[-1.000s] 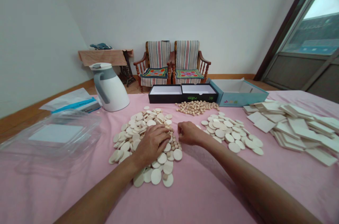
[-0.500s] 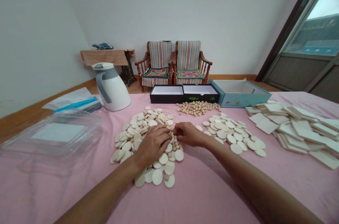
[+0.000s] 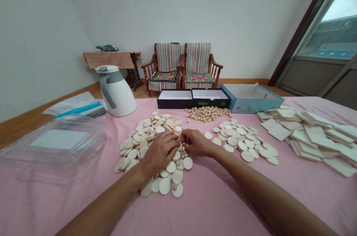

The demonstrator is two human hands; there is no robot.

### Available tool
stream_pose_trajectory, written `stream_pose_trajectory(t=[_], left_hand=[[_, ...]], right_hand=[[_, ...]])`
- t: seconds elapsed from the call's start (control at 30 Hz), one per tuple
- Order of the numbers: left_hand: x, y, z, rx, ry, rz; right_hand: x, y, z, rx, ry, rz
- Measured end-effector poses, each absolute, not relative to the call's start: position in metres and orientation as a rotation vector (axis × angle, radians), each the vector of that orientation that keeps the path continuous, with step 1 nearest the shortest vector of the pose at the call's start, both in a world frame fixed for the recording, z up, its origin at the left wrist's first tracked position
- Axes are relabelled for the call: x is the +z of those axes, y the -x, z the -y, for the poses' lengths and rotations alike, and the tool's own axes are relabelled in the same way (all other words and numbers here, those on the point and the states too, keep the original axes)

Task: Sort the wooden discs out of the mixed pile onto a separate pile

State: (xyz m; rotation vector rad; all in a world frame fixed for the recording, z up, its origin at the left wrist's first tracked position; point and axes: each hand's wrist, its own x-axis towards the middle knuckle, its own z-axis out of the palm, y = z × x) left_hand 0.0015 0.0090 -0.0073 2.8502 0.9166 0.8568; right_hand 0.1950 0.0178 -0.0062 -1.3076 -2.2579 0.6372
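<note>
A big heap of pale round wooden discs (image 3: 145,139) lies on the pink tablecloth (image 3: 212,198). My left hand (image 3: 160,150) rests flat on the heap's right side, fingers stretched forward over the discs. My right hand (image 3: 195,142) sits just right of it, fingers curled in a pinch at the heap's edge, where small wooden beads lie among the discs. What the pinch holds is hidden. A second, smaller heap of discs (image 3: 240,140) lies to the right of my right hand.
A pile of small wooden beads (image 3: 208,113) lies before two open black boxes (image 3: 192,98) and a blue box (image 3: 249,98). Square wooden tiles (image 3: 312,131) spread at right. A white jug (image 3: 115,91) and clear plastic tub (image 3: 55,143) stand at left.
My right hand has slid left toward the big disc heap and now meets my left hand's fingertips. My left hand has stayed on the heap.
</note>
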Motion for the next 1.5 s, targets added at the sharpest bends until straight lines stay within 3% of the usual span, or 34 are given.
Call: stream_pose_trajectory(t=[0.43,0.83,1.17,1.5], left_hand=[[-0.008,-0.002,-0.008,0.872,-2.836,-0.929],[-0.007,-0.002,-0.007,0.888,-2.818,-0.925],[-0.009,-0.002,-0.007,0.853,-2.817,-0.939],[-0.006,-0.002,-0.007,0.839,-2.846,-0.916]], right_hand=[[-0.006,-0.205,-0.087,0.167,1.774,2.077],[-0.022,-0.201,-0.112,0.201,1.822,2.175],[0.012,-0.221,-0.097,0.045,1.858,1.957],[-0.006,-0.182,-0.053,0.358,1.519,2.255]])
